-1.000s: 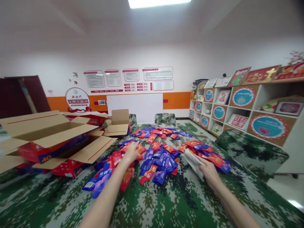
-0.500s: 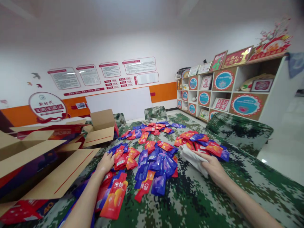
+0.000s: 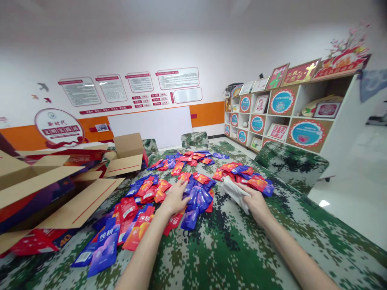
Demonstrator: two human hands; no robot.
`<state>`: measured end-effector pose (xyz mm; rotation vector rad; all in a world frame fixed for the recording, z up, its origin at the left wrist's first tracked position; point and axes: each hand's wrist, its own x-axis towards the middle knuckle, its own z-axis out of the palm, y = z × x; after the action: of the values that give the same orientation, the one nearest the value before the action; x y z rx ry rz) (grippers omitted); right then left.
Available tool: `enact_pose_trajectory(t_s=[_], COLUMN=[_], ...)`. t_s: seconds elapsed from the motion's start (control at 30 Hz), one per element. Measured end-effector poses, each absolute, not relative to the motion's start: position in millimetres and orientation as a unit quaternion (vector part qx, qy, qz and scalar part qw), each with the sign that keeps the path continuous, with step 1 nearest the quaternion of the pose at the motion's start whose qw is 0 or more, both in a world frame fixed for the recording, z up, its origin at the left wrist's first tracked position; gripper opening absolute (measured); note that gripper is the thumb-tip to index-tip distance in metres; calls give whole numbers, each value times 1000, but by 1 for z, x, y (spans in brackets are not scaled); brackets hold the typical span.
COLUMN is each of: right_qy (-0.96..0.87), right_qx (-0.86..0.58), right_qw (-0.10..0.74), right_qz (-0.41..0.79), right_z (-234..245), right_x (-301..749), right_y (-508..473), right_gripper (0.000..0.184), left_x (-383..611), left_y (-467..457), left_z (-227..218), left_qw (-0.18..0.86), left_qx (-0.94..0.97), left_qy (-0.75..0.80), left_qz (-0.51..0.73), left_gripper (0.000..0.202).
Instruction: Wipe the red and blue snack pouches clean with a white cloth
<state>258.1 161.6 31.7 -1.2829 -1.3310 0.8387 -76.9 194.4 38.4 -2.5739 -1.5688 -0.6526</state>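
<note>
My left hand [image 3: 176, 198] reaches over the middle pile of blue and red pouches [image 3: 198, 197], thumb and fingers apart, its fingertips at the pile's left side. Whether it touches a pouch I cannot tell. In my right hand [image 3: 254, 203] is a folded white cloth [image 3: 236, 193], gripped at its near edge. Just beyond the cloth lies the right-hand pile of red and blue pouches [image 3: 242, 173]. Left of my left hand, more pouches [image 3: 148, 189] lie in a heap, and larger red and blue pouches [image 3: 105, 241] spread toward the front.
Open cardboard boxes [image 3: 87, 199] with raised flaps crowd the table's left side. Another pouch pile [image 3: 190, 157] lies at the far end of the camouflage-covered table [image 3: 229, 249]. Camouflage-covered chairs [image 3: 290, 165] stand around it, and a cube shelf [image 3: 286, 117] stands behind on the right.
My left hand has moved right, from the left heap to the middle pile. My right hand still holds the white cloth beside the right pile. The view has shifted slightly.
</note>
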Motion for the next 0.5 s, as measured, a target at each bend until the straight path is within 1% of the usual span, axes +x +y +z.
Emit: enact_pose_trajectory(t_s=[0.07,0.23,0.37,0.5], right_qy=[-559,-555,-543,-541], right_qx=[-531,-528,-525,-512], right_qw=[529,533,530,538], right_qz=[355,360,385,395], right_z=[32,38,42,38], right_x=[259,257,253,255], right_y=[158,151,149,151], right_gripper=[67,67,69,71], left_x=[-55,-45,-44,-40], left_y=[180,161,157,156], left_z=[45,52,45,41], left_qw=[13,-14,7,42], left_qx=[-837,-832,-829,-816], left_qy=[-511,-539,-547,-562], left_qz=[-195,-131,-116,-125], left_gripper=[62,47,29,22])
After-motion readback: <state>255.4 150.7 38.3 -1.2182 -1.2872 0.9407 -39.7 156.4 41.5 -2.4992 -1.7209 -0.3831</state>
